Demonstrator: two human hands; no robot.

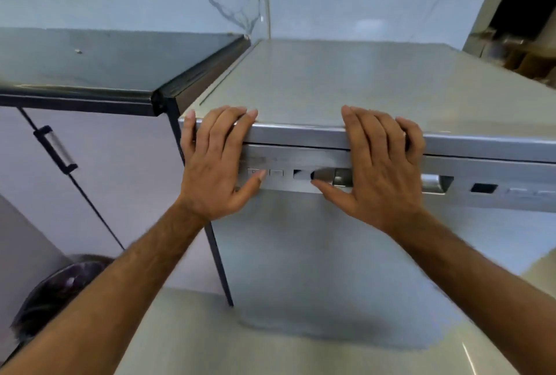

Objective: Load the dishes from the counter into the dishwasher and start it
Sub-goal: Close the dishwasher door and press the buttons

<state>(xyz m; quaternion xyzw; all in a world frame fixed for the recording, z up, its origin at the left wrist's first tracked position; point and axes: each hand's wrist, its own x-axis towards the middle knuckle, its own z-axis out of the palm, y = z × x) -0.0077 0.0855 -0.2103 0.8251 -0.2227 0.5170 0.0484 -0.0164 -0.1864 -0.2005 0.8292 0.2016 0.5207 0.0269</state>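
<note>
Dishwasher [331, 254] is the grey machine right in front of the person, and its door looks shut. Both hands are on its top front edge. The left hand [215, 161] lies flat near the left corner, fingers straight over the lip of the top, thumb down by the small buttons [264, 172] on the control strip. The right hand [377, 161] lies flat near the middle, fingers straight over the same lip, thumb pointing left under the strip. It covers part of the shiny door handle [433, 183]. Neither hand holds anything; they only press or rest.

I think the loading is done, or has not begun, because no dishes show anywhere. The hands seem to be pushing the door closed. The next move would then be a finger on a button to start the wash. The left thumb is already just beside those buttons, so it needs only a small, careful push.

Left of the machine, the dark bench [90, 65] ends in a hard corner close to the left hand. A cupboard door [105, 179] with a black handle sits below it. A bin [57, 293] stands by the left arm on the floor. To the right there is open room.
</note>
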